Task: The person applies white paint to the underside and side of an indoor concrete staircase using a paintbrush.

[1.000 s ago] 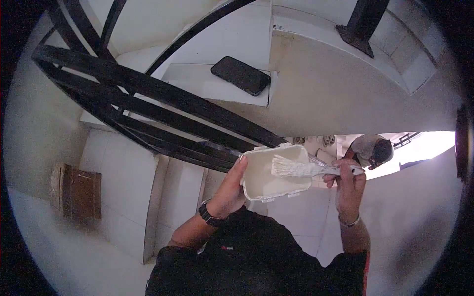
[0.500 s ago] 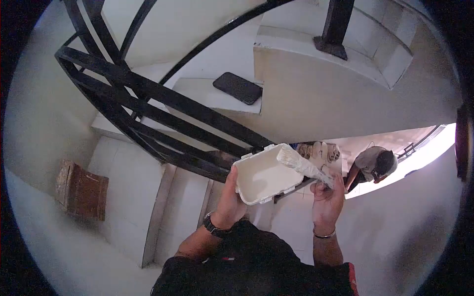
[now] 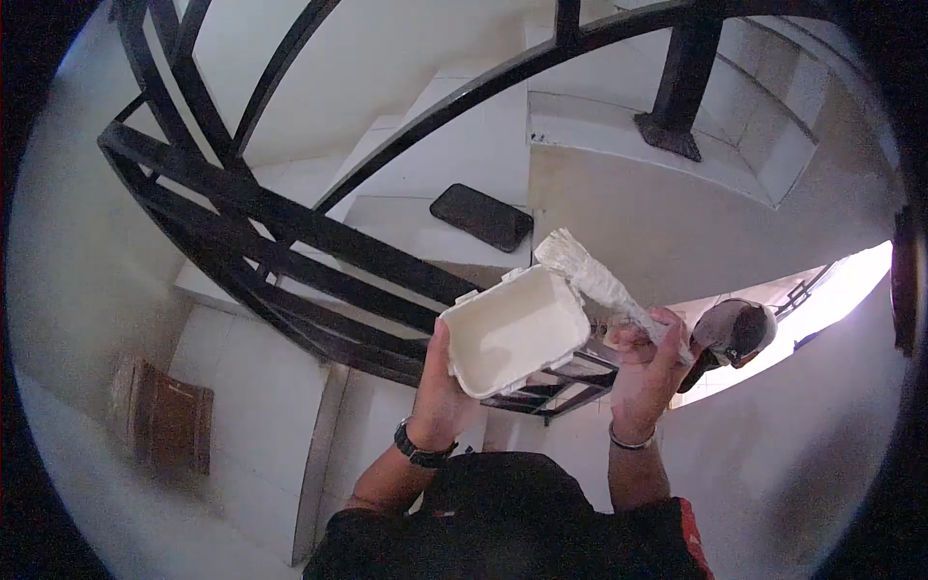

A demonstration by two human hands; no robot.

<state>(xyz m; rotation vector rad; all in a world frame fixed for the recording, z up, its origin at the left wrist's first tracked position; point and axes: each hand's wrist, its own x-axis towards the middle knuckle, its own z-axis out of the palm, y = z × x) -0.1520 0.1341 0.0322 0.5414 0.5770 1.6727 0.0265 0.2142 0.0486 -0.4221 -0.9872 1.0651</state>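
My left hand (image 3: 443, 387) grips a white rectangular plastic tub (image 3: 512, 333) by its left side, thumb up along the wall. The tub is tilted toward me and its inside looks coated in white. In my right hand (image 3: 650, 372) is a paintbrush (image 3: 597, 278), its handle and bristles caked white. The fingers are closed round the handle, and the bristle end points up and left, just above the tub's far right corner.
Black metal railings (image 3: 367, 232) curve along the white stairs ahead. A dark flat mat or tray-like object (image 3: 481, 217) lies on a step. A brown wooden box-like object (image 3: 172, 416) stands at lower left. Below on the right, another person (image 3: 737, 333) is partly hidden by my right hand.
The brush has lifted and moved away from the tub's opening to above its far corner. The tub has shifted slightly left, and the view has tilted upward.
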